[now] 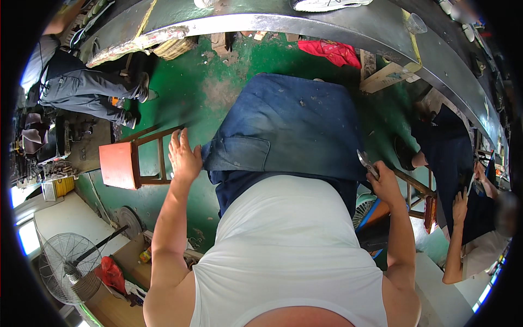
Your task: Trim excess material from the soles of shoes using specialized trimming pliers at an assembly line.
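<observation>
My left hand [185,159] is raised at the left edge of a worn blue apron [294,125]. Its fingers are stretched out, and nothing shows in them. On the apron's other side my right hand [387,182] is closed around a pair of metal pliers [366,162], whose bright jaws point up and away from me. The pliers' handles are mostly hidden in my palm. Spread over my lap, the apron has a large pocket and pale smudges.
Ahead curves a long grey workbench [234,26] with a white shoe [327,5] on it. A red-topped stool [119,165] stands left, a wire-caged fan [70,267] lower left. One person [90,90] is at far left, another [463,218] at right. Red cloth [332,52] lies under the bench.
</observation>
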### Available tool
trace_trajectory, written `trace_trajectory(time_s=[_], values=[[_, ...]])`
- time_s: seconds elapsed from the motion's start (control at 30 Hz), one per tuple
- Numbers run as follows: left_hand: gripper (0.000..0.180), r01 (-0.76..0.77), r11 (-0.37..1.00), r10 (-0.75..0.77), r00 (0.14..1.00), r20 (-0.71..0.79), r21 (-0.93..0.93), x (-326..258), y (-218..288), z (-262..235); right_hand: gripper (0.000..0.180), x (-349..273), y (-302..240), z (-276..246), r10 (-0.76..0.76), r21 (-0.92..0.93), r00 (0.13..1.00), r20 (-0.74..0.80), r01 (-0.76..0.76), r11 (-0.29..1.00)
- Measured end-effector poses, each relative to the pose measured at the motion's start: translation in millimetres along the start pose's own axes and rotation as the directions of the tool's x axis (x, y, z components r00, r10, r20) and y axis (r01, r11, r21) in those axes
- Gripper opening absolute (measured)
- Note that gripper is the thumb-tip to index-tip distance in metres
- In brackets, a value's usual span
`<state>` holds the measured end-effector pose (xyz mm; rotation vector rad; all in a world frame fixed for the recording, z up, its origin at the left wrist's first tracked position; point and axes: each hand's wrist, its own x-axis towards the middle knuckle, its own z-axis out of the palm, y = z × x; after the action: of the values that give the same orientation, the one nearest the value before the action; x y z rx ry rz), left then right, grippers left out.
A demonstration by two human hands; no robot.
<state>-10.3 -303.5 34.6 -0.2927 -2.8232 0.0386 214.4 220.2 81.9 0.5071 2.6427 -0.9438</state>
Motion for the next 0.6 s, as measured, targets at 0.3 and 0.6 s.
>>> trace_trajectory(time_s=[0.3,0.6], values=[[0.009,-0.079,0.465,0.74,0.58,0.339,-0.882,15,123,-99,0.03,-12,-80,26,-0.223,0.173,0.975,-0.005,0.221,0.96],[0.013,-0.251,0.554,0.699,0.658,0.28,-0.794,7,114,-101,0.023,-15,-83,26,-0.269,0.314,0.955,0.124,0.22,0.924]])
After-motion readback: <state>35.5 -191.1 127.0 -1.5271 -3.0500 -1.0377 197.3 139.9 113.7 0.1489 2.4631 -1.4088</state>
